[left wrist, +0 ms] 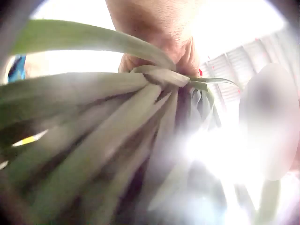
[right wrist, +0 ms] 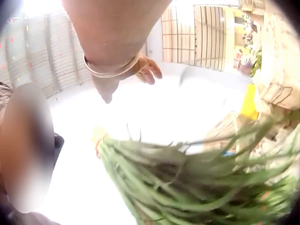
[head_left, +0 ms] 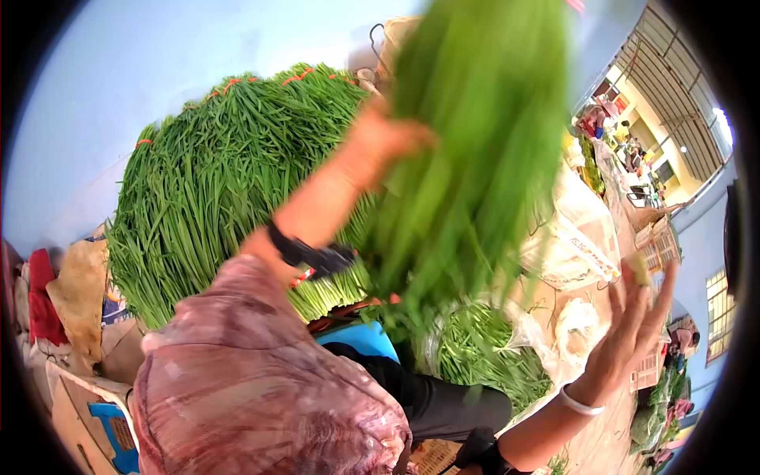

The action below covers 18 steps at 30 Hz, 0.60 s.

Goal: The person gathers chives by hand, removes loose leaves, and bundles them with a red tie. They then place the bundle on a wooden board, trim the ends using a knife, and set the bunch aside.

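Observation:
A big bunch of garlic chives [head_left: 483,134] is raised in front of me, blurred by motion, with its long green leaves hanging down. My left hand [head_left: 384,138] grips it from the left side, the thumb lying across the leaves. In the left wrist view, flat leaves [left wrist: 108,140] fan out below the hand, which they partly cover. A red band [right wrist: 99,146] circles the pale end of the bunch in the right wrist view. To the right, my right hand [head_left: 633,317] is held up, apart from the bunch, with its fingers spread.
A tall heap of banded chives [head_left: 222,190] stands against the blue wall [head_left: 198,47]. More chives [head_left: 491,356] lie low by my leg. Clear plastic sacks [head_left: 578,229] are at the right, a blue stool [head_left: 368,340] below, and other people work far right.

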Tool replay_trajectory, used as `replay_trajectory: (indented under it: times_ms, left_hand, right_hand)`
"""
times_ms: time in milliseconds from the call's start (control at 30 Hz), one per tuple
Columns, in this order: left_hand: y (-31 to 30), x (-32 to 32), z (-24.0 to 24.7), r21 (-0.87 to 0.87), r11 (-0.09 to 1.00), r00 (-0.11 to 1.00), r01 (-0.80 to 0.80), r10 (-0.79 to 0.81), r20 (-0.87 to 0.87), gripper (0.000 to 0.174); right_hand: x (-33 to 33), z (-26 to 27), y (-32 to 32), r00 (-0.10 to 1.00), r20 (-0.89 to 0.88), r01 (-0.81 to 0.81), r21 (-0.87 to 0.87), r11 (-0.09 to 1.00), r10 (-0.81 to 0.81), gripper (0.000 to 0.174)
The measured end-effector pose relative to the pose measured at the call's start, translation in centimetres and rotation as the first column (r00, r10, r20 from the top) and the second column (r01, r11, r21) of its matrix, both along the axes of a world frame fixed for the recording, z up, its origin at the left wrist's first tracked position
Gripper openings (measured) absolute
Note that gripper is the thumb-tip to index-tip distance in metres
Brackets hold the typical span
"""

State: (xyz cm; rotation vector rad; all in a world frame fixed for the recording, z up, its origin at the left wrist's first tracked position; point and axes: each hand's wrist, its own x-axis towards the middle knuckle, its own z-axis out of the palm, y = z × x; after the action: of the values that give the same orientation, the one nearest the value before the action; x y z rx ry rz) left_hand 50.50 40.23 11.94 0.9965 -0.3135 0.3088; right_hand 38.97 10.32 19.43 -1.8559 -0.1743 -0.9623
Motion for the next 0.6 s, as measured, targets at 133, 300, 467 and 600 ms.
replay_trajectory:
  times_ms: [133,300,467,600]
  left_hand:
    - [15.4,-1.0,2.2,0.163,0.957,0.962,-0.241,0.214,0.169,0.034]
    - [35.6,1.0,0.2,0.368,0.769,0.805,-0.523,0.587,-0.084,0.072]
    - [37.5,-0.8,-9.6,0.977,-0.160,-0.210,-0.144,0.969,0.127,0.100]
    - [45.3,2.1,-24.4,0.932,-0.296,0.222,0.210,0.943,0.250,0.073]
  right_hand:
    - [1.2,-6.7,-7.8,0.974,-0.221,0.086,0.135,0.987,-0.054,0.057]
    - [-0.8,-13.2,-13.2,0.891,-0.448,0.210,0.254,0.944,-0.078,0.057]
    - [-7.0,-18.2,-18.5,0.744,-0.644,0.420,0.244,0.874,-0.178,0.057]
    - [-14.8,-22.3,-23.0,0.645,-0.714,0.599,0.250,0.761,-0.273,0.048]
